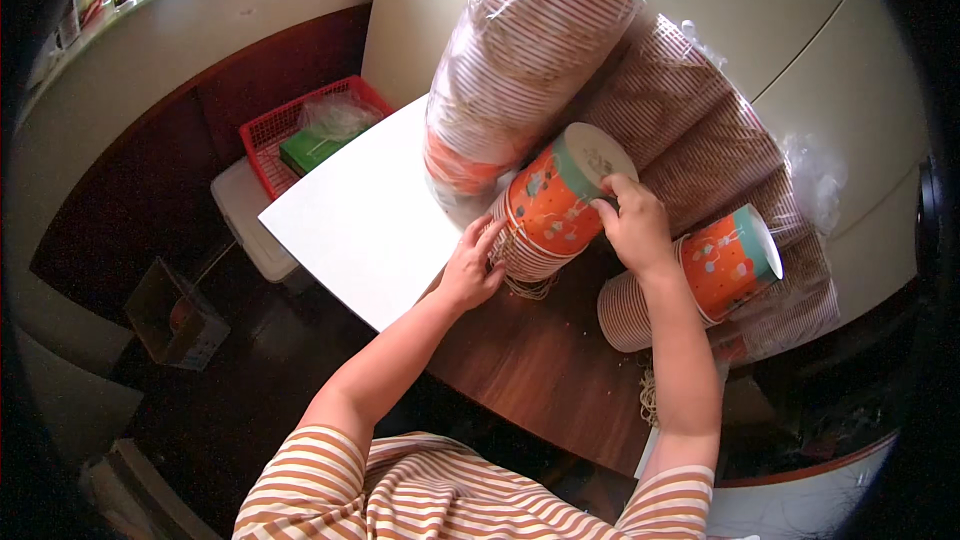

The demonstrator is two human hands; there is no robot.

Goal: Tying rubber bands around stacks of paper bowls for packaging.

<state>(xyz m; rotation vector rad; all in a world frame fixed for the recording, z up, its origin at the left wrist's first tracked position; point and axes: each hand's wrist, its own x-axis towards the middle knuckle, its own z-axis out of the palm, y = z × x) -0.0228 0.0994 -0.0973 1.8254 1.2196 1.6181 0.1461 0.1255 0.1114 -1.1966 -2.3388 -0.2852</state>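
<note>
A nested stack of orange paper cups with green bands stands upside down in front of me, leaning slightly. At its left side, my left hand presses thumb and fingers against the layered rims. My right hand grips the top cup's upturned base at its edge, the thumb on the green band. Beyond my right forearm lies a second stack of the same cups, tilted, partly hidden by that arm. Tan rubber bands show under the first stack.
Tall plastic-wrapped cup sleeves stand behind, with more wrapped sleeves at the right. The tabletop is part white board, part brown wood. More rubber bands hang near its edge. A red basket and open carton sit left.
</note>
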